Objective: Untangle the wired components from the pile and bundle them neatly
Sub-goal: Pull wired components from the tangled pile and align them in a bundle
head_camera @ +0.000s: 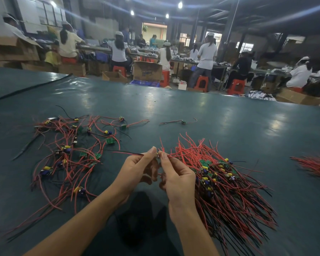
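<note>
Step in hand: one wired component (157, 155) is out of the tangle and is being straightened before it joins the stack. Left hand (137, 169) pinches its black and red leads between thumb and forefinger, other fingers curled under. Right hand (175, 174) pinches the red leads on the other side the same way, and the two sets of fingertips almost touch, held above the near middle of the worktop (192, 104). The loose pile (72, 154) of red-wired boards sprawls toward the near left of the worktop, well apart from the hands. The sorted bundle (225, 182) lies just beside the right hand, toward the near right, with boards together and wires fanned both ways. My read is that the task is partly done, with plenty left in the pile. Next move likely calls for pulling the leads straight, laying the piece on the bundle with its board lined up with the others, then reaching left for another. Hard to see: the held board is nearly covered by the fingertips, so its type and orientation are unclear. A second bundle (314, 167) is cut off at the right edge. One single component (183, 122) lies alone toward the far middle. Which wires in the pile are actually knotted cannot be told.
</note>
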{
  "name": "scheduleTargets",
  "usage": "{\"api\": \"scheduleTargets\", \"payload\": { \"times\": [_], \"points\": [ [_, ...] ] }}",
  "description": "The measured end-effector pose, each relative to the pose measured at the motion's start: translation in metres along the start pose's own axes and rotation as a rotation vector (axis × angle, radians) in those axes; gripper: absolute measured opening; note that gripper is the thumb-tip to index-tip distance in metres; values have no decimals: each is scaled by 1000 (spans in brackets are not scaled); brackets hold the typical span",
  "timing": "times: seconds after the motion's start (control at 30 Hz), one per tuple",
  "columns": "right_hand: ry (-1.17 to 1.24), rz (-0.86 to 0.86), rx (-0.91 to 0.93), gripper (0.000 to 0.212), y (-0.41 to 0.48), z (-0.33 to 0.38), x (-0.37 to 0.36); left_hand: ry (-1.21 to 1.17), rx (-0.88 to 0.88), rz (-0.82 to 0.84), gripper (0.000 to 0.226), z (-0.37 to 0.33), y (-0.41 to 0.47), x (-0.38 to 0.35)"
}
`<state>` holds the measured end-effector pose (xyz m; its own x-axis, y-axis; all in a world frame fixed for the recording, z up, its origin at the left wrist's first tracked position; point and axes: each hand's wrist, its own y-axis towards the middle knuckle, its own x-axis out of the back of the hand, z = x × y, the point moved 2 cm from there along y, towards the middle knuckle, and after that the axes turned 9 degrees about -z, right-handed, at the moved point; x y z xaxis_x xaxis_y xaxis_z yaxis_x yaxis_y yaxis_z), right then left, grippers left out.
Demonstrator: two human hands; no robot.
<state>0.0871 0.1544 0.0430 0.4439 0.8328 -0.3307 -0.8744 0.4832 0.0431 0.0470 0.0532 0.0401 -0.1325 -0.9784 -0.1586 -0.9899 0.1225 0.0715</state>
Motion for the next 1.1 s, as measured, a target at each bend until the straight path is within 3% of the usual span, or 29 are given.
{"api": "scheduleTargets", "payload": {
  "times": [0.13, 0.27, 0.53, 0.73, 1.1],
  "points": [
    [-54, -64, -27, 28, -1, 1, 3, -6, -73, -14, 26, 1, 2, 1],
    [-78, -80, -67, 33, -2, 2, 3, 90, -154, -12, 27, 1, 1, 1],
    [-63, -63, -32, 34, -3, -1, 1, 142, -194, -32, 45, 1, -2, -3],
    [57, -121, -141, 29, 1, -1, 2, 147, -274, -22, 49, -2, -4, -7],
    [184, -351, -158, 24, 23, 15, 33, 185, -282, 26, 55, -11, -2, 1]
  ]
}}
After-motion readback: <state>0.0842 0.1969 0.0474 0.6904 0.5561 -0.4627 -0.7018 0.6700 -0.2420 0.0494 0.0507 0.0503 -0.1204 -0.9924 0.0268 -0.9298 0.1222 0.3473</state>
